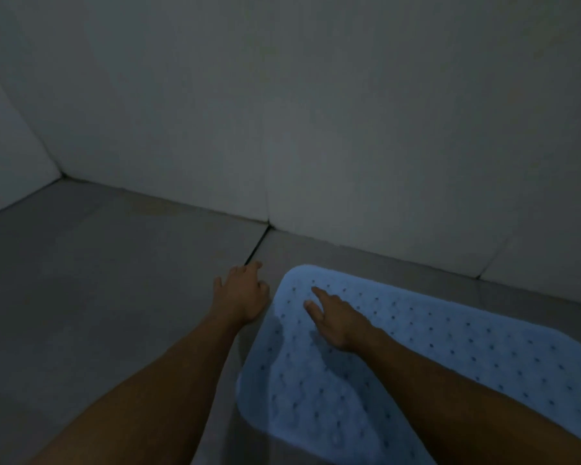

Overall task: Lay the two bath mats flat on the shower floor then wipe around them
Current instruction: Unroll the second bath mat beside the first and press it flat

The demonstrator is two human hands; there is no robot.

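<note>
A: From the head camera, how many mats do you count?

B: One. A pale blue bath mat [399, 357] dotted with small holes lies on the shower floor [98, 297], close to the tiled wall [316, 112]. The second mat the task names is not in view, and neither is a cloth.

A: And the hands?

B: Two. The right hand [336, 318] is over the mat's far corner, its fingers straight, holding nothing; whether it touches the mat I cannot tell. The left hand [242, 293] is at the floor just beside the mat's edge; its grip looks loosely curled and empty.

A: How would the mat handle?

B: I judge it light, floppy rubber, likely to cling to wet tile. It looks nearly flat already. To shift it I would pinch a rounded corner or the long edge and peel, then press it down with flat palms.

A: Anything else?

B: The picture is dim and blurred, so fine wrinkles cannot be made out.
</note>
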